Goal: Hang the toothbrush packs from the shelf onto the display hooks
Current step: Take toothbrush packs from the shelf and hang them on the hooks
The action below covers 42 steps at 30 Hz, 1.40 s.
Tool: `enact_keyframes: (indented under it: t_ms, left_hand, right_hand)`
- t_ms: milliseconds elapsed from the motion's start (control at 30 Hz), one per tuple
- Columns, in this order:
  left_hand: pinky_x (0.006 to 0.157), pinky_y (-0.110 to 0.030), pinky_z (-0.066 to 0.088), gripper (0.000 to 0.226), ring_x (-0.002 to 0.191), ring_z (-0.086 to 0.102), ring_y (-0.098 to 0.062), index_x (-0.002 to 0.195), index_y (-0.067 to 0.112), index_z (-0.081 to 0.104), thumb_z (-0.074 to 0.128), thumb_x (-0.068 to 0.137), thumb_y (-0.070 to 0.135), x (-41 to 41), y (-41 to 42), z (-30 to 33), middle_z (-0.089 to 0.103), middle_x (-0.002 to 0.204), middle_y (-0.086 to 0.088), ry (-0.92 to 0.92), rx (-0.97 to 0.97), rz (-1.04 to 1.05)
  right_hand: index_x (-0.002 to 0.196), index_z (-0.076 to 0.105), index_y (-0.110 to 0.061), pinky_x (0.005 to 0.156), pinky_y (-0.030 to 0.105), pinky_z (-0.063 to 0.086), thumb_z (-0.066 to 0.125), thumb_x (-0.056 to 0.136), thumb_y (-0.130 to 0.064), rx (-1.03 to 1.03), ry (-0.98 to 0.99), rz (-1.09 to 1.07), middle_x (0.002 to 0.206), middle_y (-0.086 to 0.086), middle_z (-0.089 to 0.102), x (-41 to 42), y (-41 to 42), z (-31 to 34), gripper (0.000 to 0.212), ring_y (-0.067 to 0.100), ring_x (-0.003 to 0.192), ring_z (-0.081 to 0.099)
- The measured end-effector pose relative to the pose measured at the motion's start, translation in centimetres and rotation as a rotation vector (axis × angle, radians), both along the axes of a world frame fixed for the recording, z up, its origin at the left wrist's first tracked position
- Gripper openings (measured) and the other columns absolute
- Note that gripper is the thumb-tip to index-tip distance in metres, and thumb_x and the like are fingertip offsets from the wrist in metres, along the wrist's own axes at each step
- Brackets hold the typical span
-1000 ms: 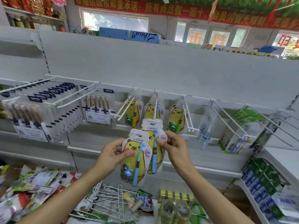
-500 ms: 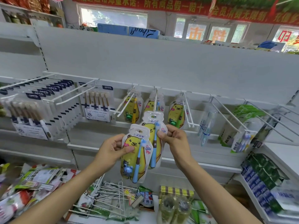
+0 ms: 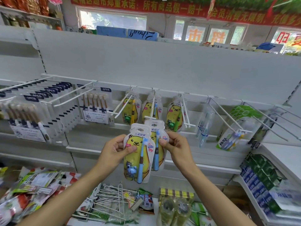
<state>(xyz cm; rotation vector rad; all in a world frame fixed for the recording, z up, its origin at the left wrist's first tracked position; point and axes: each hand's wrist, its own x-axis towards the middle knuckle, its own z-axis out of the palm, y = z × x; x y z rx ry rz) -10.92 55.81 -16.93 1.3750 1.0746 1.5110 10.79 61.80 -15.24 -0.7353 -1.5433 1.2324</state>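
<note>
Both hands up mid-frame, each on one kids' toothbrush pack. My left hand (image 3: 114, 150) grips the front pack (image 3: 138, 154) by its left edge, thumb pressed across the bear print, fingers curled behind. My right hand (image 3: 176, 144) pinches the rear pack (image 3: 154, 128) at its right edge, thumb and fingertips closed on the film. The two packs overlap, front one covering most of the rear one's left side; can't tell if they're stuck together or just stacked. Rear pack's hang hole sits right below the tip of the centre hook (image 3: 152, 111), apparently not threaded yet. That hook already carries a blue-brush pack (image 3: 152, 108) at the back; the neighbours just left and right of centre hold a yellow-brush pack (image 3: 130, 110) and a green-brush pack (image 3: 174, 115). Risks as I see them: the hook has two prongs with a crossbar at the tip, so the hole could catch on one prong only and the pack would hang skewed or slip off when I let go. The edge pinch gives weak control over tilt, so the floppy pouch could fold as it meets the wire. The overlapping front pack blocks part of my view of the hole and could snag and get dragged along. A drop would land in the loose wire hooks (image 3: 112, 198) and clutter at the bottom of the frame, awkward to fish out. Best to separate the packs before pushing on.
</note>
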Motion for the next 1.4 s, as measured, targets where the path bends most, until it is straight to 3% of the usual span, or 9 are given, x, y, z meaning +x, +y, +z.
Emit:
enact_keyframes:
  t_ms: [100, 200, 300, 533, 733, 1033, 1267, 1400]
  left_hand:
    - [0.068, -0.023, 0.059, 0.066, 0.083, 0.075, -0.019, 0.102, 0.007, 0.070, 0.086, 0.058, 0.053, 0.0, 0.5, 0.6, 0.078, 0.094, -0.009, 0.005, 0.007, 0.024]
    - [0.066, -0.022, 0.059, 0.029, 0.080, 0.075, -0.014, 0.102, 0.012, 0.070, 0.081, 0.076, 0.018, 0.2, 1.4, 1.4, 0.078, 0.090, -0.003, 0.023, -0.003, 0.038]
    - [0.065, -0.022, 0.059, 0.022, 0.077, 0.074, -0.012, 0.099, 0.013, 0.070, 0.070, 0.082, 0.000, 0.7, 2.4, 2.1, 0.078, 0.086, 0.002, 0.065, -0.001, 0.055]
    - [0.056, -0.017, 0.054, 0.022, 0.072, 0.073, -0.009, 0.098, 0.016, 0.069, 0.070, 0.083, -0.001, 1.8, 3.1, 2.1, 0.078, 0.083, 0.004, 0.062, 0.012, 0.076]
    - [0.072, -0.032, 0.061, 0.021, 0.084, 0.075, -0.022, 0.101, 0.012, 0.072, 0.074, 0.081, 0.006, 2.2, 3.3, 1.9, 0.078, 0.093, -0.005, 0.115, 0.028, 0.088]
    - [0.068, -0.025, 0.059, 0.021, 0.081, 0.075, -0.018, 0.102, 0.013, 0.070, 0.072, 0.083, 0.004, 2.8, 3.7, 1.3, 0.078, 0.090, -0.003, 0.051, 0.054, 0.119]
    - [0.068, -0.026, 0.060, 0.021, 0.084, 0.074, -0.018, 0.106, 0.005, 0.069, 0.070, 0.085, 0.003, 2.8, 5.0, 1.4, 0.077, 0.095, -0.008, -0.006, 0.014, 0.137]
    - [0.074, -0.034, 0.060, 0.017, 0.087, 0.074, -0.021, 0.100, 0.017, 0.071, 0.072, 0.086, 0.009, 2.3, 7.8, 2.0, 0.077, 0.094, -0.005, 0.067, -0.028, 0.137]
  right_hand:
    - [0.105, 0.071, -0.007, 0.076, 0.030, 0.059, 0.060, 0.094, 0.000, -0.015, 0.017, -0.049, 0.098, 0.009, 0.077, 0.9, -0.2, -1.3, 0.017, 0.021, 0.092, 0.073]
    - [0.106, 0.070, -0.009, 0.073, 0.025, 0.058, 0.058, 0.094, 0.001, -0.044, 0.048, -0.070, 0.097, 0.008, 0.077, 1.8, -0.3, -1.9, 0.019, 0.019, 0.091, 0.074]
    - [0.106, 0.070, -0.011, 0.073, 0.026, 0.059, 0.058, 0.094, 0.000, -0.067, 0.049, -0.080, 0.098, 0.009, 0.078, 2.5, -0.3, -2.3, 0.020, 0.020, 0.092, 0.074]
    - [0.104, 0.071, -0.004, 0.072, 0.026, 0.058, 0.060, 0.093, -0.002, -0.055, 0.007, -0.134, 0.096, 0.012, 0.077, 4.1, -0.4, -3.3, 0.016, 0.022, 0.090, 0.074]
    - [0.106, 0.071, -0.007, 0.078, 0.035, 0.060, 0.061, 0.094, -0.005, -0.055, -0.030, -0.170, 0.097, 0.011, 0.077, 4.8, -0.2, -4.1, 0.016, 0.027, 0.094, 0.073]
    - [0.103, 0.071, -0.007, 0.070, 0.024, 0.057, 0.059, 0.093, 0.000, -0.059, 0.004, -0.165, 0.093, 0.010, 0.078, 5.3, -0.7, -3.9, 0.016, 0.019, 0.088, 0.074]
    - [0.100, 0.071, -0.007, 0.073, 0.029, 0.059, 0.060, 0.093, 0.000, -0.065, 0.001, -0.172, 0.092, 0.012, 0.077, 5.3, -0.6, -4.4, 0.015, 0.021, 0.088, 0.073]
    - [0.098, 0.074, -0.018, 0.074, 0.034, 0.059, 0.061, 0.093, -0.003, -0.051, -0.012, -0.232, 0.091, 0.013, 0.076, 5.7, -0.3, -4.5, 0.020, 0.021, 0.087, 0.072]
